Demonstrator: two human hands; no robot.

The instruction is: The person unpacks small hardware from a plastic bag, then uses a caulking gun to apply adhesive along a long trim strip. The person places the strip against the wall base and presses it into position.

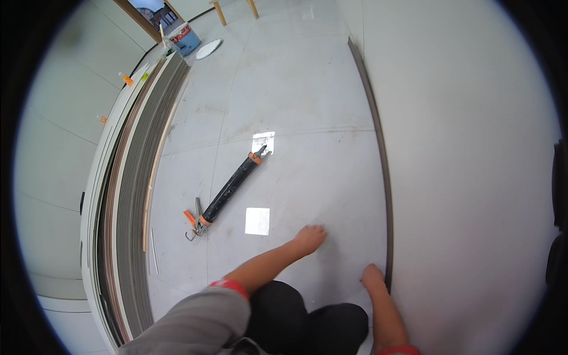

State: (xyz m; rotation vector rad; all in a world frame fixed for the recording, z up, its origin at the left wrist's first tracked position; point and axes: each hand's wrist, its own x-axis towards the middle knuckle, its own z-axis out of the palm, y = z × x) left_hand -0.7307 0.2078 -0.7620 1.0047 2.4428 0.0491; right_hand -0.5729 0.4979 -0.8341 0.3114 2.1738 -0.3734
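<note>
A long, narrow dark grey skirting strip [380, 142] runs along the foot of the wall on the right. Close to its near end is my right hand [372, 276], low by the floor; its fingers are mostly hidden, and whether it touches the strip is unclear. My left hand [310, 238] hovers above the floor in front of my knees, its fingers loosely bent and slightly apart, with nothing visible in them. Farther left, a black caulking gun [231, 186] with orange end caps lies diagonally on the floor, nozzle pointing away.
A stack of long grey, white and brown boards [135, 219] lies along the left side. Beyond it stand a blue bucket [187, 42] and a round white lid [209, 49]. Wooden legs [219, 13] show at the back. Bright square patches [257, 221] mark the floor [296, 106].
</note>
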